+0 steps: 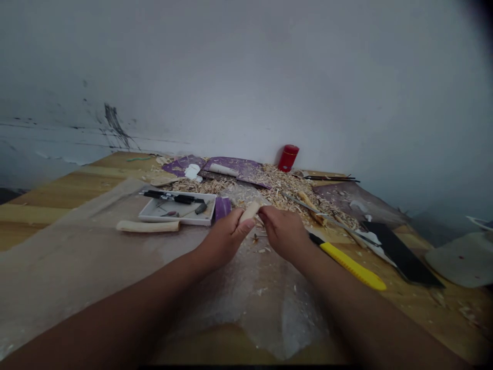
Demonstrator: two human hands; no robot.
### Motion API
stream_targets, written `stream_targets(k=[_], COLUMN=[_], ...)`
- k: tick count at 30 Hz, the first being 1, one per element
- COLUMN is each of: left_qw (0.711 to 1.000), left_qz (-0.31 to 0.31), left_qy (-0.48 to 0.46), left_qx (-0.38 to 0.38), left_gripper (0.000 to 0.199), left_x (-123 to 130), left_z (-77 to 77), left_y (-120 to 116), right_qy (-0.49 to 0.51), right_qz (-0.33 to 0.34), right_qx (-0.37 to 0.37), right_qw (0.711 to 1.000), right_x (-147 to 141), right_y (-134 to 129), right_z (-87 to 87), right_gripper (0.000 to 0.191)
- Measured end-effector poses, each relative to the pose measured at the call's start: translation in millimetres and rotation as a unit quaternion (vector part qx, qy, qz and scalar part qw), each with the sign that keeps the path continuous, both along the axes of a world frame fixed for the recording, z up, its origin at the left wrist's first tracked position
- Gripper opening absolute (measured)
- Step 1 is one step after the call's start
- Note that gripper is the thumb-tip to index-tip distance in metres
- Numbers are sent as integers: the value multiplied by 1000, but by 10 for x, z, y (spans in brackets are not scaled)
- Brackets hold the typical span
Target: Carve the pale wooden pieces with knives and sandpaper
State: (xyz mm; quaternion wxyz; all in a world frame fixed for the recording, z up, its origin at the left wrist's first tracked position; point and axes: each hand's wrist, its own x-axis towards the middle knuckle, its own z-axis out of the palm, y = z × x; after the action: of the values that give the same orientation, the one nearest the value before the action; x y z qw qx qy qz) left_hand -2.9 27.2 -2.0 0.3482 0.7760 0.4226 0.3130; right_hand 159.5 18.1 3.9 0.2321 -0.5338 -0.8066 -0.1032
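Observation:
My left hand (226, 237) grips a short pale rod (250, 211) of wood or bone, and the rod's upper end sticks out above my fingers. My right hand (283, 233) is just to the right, its fingertips at or very near the rod, and I cannot tell whether they hold it or anything small. A longer pale rod (148, 226) lies on the translucent sheet (77, 257) to the left of my hands. Both hands are above crumpled bubble wrap (246, 293).
A white tray (177, 209) holds black tools. Wood shavings (281, 187) cover the back of the wooden table (38, 203), around purple sheets (234, 168). A yellow utility knife (352, 266), a black board (400, 252) and a red canister (288, 158) stand nearby, with a wall behind.

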Motion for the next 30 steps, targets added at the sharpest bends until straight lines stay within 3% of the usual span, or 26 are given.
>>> stream_targets(k=[3, 9, 14, 18, 22, 30], left_qw=[1000, 999, 997, 997, 999, 1000], left_qz=[9, 37, 56, 73, 27, -5], left_qy=[2, 7, 18, -32, -34, -22], left_qx=[-2, 33, 50, 19, 5, -5], left_gripper=[28, 27, 28, 31, 28, 27], left_x=[2, -15, -45, -59, -23, 4], left_z=[-5, -11, -26, -13, -1, 21], left_y=[10, 41, 85, 96, 42, -13], right_qy=[-19, 3, 77, 127, 148, -4], right_qz=[10, 105, 173, 126, 93, 5], right_qx=[-61, -143, -196, -154, -87, -53], right_qw=[998, 984, 962, 972, 981, 999], right_x=[-14, -76, -157, -99, -32, -52], right_y=[-5, -82, -144, -92, -60, -77], right_z=[30, 40, 29, 31, 66, 51], right_gripper=[25, 23, 16, 17, 17, 20])
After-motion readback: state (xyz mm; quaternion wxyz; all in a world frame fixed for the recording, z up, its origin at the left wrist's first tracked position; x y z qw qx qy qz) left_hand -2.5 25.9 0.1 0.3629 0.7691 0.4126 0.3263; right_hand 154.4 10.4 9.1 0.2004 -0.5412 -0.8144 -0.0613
